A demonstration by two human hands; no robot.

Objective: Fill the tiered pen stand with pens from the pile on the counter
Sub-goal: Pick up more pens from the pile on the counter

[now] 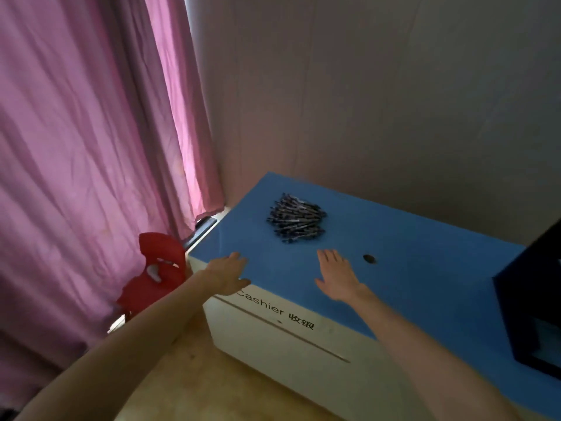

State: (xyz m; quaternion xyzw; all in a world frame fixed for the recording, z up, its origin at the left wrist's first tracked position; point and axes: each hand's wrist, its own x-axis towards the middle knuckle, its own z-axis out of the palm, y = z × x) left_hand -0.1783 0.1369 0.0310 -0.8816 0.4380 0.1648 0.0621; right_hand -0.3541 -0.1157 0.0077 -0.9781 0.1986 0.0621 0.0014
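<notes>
Writing: the white front of the counter reads "Cashier" in black, followed by two Chinese characters, just below the left hand [228, 273]; no other label is legible.
Tabletop [425, 268]: one blue surface on the white counter, running from 11 o'clock down to 4 o'clock of the view.
Pile of pens [296, 217]: one heap of dark pens, too many and too blurred to count, lying on the tabletop toward its far end, at 12 o'clock from the two hands and apart from both.
Left hand: one, palm down, fingers relaxed and spread, resting on the near left edge of the tabletop, holding nothing.
Right hand [337, 276]: one, flat and open, fingers straight and pointing toward the pile, on or just over the tabletop; I cannot tell whether it touches.
Hole [369, 258]: one small dark round spot in the tabletop, just at 2 o'clock of the right hand.
Dark box [528, 308]: one dark blue-black boxy object at 3 o'clock, cut off by the frame; whether it is the pen stand cannot be told.
Red chair [158, 278]: one, on the floor at 9 o'clock of the left hand.
Curtain [91, 132]: pink, filling the left side.
</notes>
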